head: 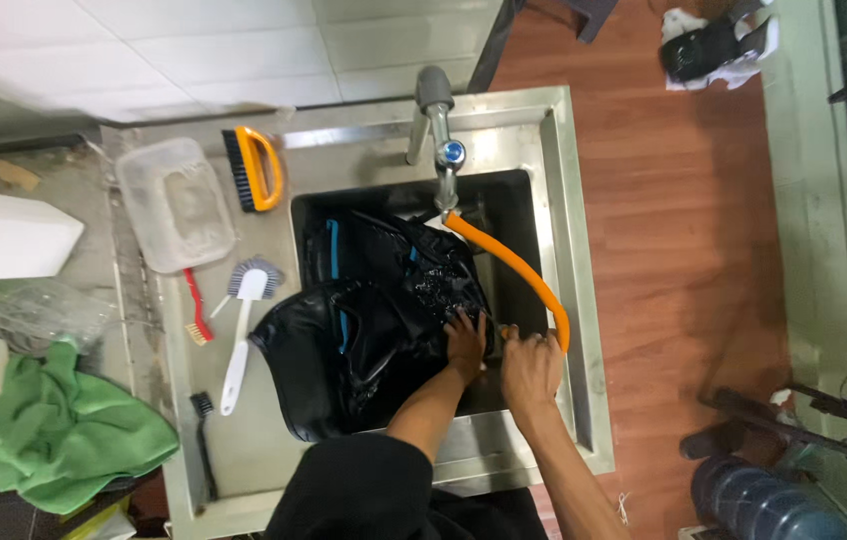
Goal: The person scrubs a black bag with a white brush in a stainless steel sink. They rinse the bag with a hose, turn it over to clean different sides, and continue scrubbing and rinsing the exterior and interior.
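Two hands wash a black bag [364, 330] in a steel sink [564, 300] at centre frame.
The left hand [466, 345] presses spread fingers onto the wet bag; the right hand [532, 365] curls its fingers round the orange hose [524, 275] just beside it.

Washing area: steel sink [574, 300], tap [441, 150], scrub brushes [256, 168]
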